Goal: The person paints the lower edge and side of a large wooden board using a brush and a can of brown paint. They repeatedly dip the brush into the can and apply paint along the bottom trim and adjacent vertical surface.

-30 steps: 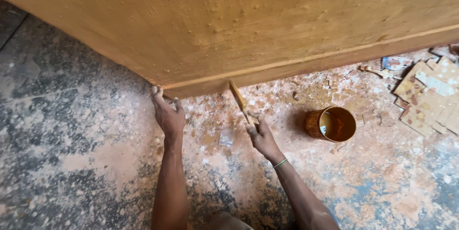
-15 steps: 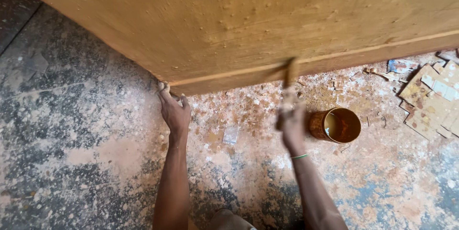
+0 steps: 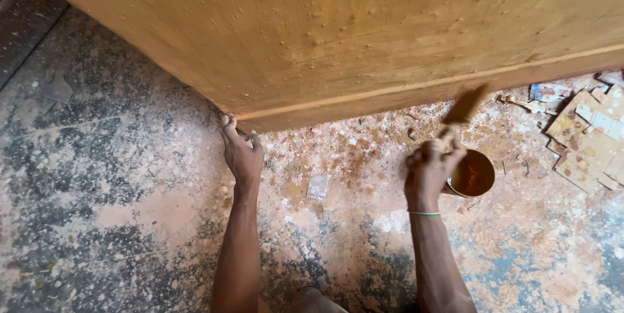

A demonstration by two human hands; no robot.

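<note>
We look down on a rough concrete floor (image 3: 117,209), grey and mottled with orange stains and pale flecks. Broken tile scraps (image 3: 588,141) lie heaped at the right edge. Light is even and soft.

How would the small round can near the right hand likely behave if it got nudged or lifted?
The can stands upright and open on the speckled floor, its inside coated orange-brown, so a nudge could slop or tip it. It probably slides more than rolls while upright. The coating suggests slippery walls. The right hand, holding the brush, is close beside it.
</note>
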